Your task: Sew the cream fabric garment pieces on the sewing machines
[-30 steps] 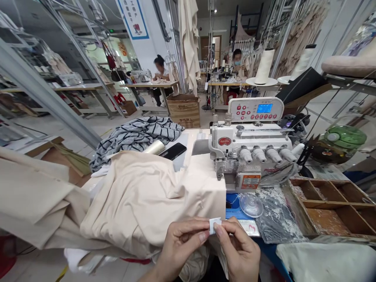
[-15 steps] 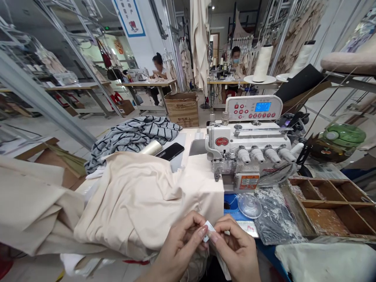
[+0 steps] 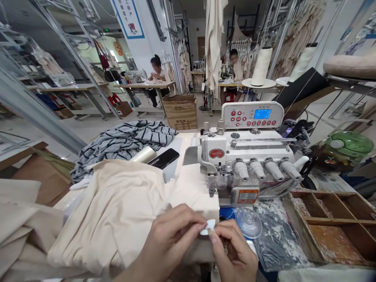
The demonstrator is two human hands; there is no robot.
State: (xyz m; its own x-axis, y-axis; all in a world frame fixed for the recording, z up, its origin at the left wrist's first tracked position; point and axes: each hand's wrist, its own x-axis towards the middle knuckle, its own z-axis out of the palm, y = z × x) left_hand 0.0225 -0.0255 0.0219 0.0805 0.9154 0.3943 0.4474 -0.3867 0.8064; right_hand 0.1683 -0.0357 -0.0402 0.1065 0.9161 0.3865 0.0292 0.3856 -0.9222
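Note:
Between my two hands is a small white label with faint dark print. My left hand pinches its left side between thumb and forefinger. On the other side, my right hand grips the label's right edge with thumb and fingertips. Both hands are just in front of the sewing machine, below its needle area. Beige fabric lies in folds on the table to the left and runs up to the machine's presser foot. My fingers cover part of the label.
A black phone, a clear roll and striped grey fabric lie behind the beige cloth. On the right are a clear suction-cup-like disc and a wooden compartment tray. Thread cones stand behind. Two people sit at far tables.
The label has turned flatter between my fingers, and its printed face shows more. My left hand has moved slightly up and left. The view has shifted a little.

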